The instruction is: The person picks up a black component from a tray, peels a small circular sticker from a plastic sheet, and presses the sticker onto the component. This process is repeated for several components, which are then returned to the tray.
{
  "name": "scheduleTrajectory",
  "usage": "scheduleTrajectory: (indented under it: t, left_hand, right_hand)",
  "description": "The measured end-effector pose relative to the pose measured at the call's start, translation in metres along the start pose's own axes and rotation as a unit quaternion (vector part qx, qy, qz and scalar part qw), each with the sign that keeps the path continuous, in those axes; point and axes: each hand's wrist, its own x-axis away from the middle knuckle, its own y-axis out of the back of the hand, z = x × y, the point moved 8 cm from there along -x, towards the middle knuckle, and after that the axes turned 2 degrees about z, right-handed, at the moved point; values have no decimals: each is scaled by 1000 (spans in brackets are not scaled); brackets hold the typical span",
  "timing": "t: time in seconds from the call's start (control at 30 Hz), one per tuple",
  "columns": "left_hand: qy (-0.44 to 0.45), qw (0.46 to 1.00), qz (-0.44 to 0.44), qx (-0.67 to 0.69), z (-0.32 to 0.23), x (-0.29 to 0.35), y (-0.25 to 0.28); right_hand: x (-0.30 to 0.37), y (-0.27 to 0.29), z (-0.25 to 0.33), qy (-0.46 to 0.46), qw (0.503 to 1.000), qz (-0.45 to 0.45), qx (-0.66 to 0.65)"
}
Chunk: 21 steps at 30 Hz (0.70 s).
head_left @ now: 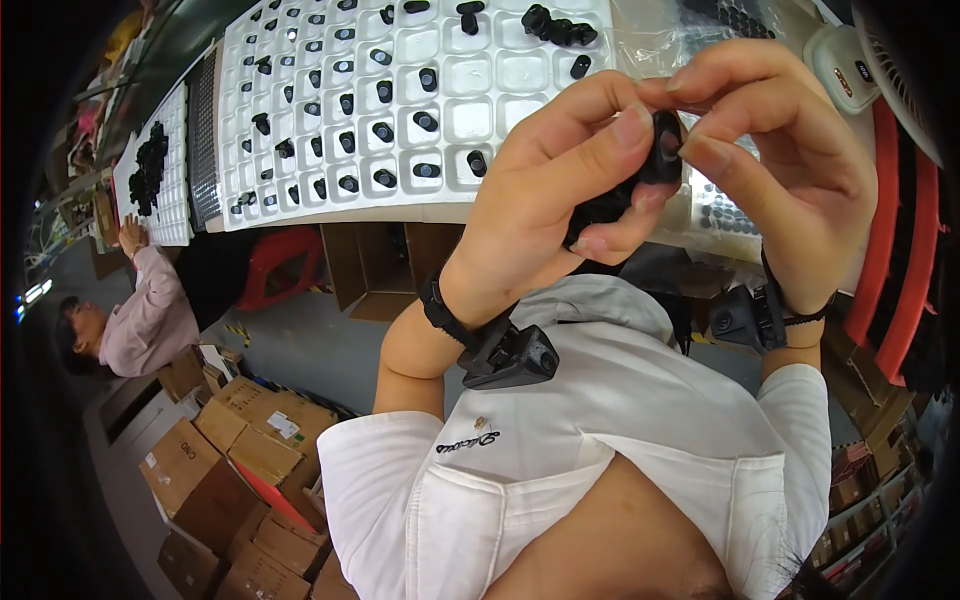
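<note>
Black part [664, 150], just one, held up by the white tray [470, 122]: left hand [555, 185] grip clamped on it, right hand [790, 160] grip pinching its side (more black pieces [600, 210] in the left palm, can't count them). Two wrist cameras [512, 358].

parts [383, 131] in tray [470, 77]; second tray [176, 207] left of it; fan [903, 70] far right; cartons [200, 475] stacked lower left

A small black part [665, 150], rounded and elongated, stood roughly upright in the grasp of the left hand [545, 170], with the fingertips of the right hand [805, 165] at its side. More black pieces [602, 208] were bunched below it, partly covered, their number unclear.
</note>
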Motion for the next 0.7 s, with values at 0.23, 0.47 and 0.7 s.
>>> scheduleTrajectory:
  t: [0.23,0.47,0.7]
  left_hand:
    - [15,1000,-6,-15,-1,-1,2]
    - [19,1000,-5,-10,2,-4,4]
    - [58,998,23,18,8,-6,18]
  right_hand:
    - [2,1,-1,-1,1000,-11,24]
    - [4,0,-3,12,998,-61,11]
    - [14,13,-35,-172,932,-252,-194]
